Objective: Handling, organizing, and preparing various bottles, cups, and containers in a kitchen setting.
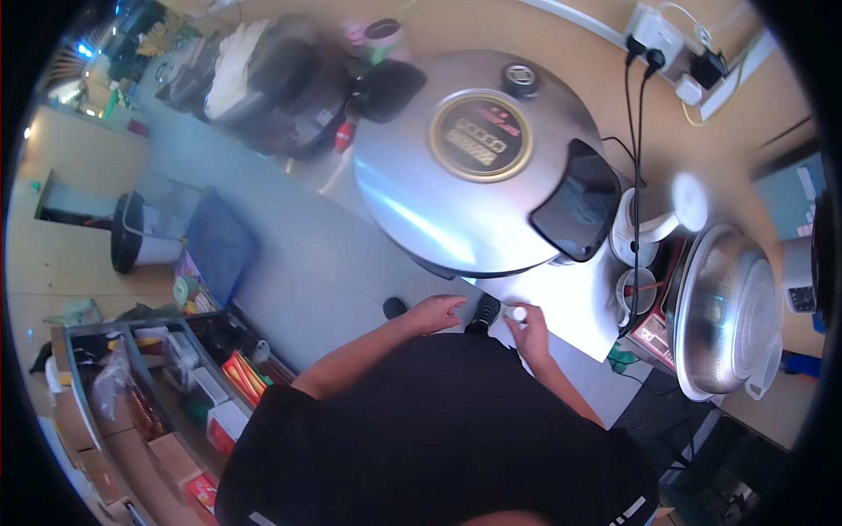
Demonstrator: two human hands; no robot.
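My left hand point(437, 314) is in front of my body with its fingers slightly curled and apart, holding nothing that shows. My right hand point(534, 334) pinches a small white round object point(517, 313), perhaps a cap or a small bottle, at the edge of a white table top point(579, 315). Beyond both hands stands a large round steel cooker with a closed lid point(408, 177), a round badge and black handles. My shoe point(485, 310) shows on the floor between the hands.
Right of the cooker are a white appliance point(635, 230), a cup with a red-handled utensil point(635, 290) and a steel colander point(730, 315). Black cables point(637, 144) hang from a power strip point(656, 38). Shelves with boxes point(174, 460) and a blue plastic bin point(220, 246) are at left.
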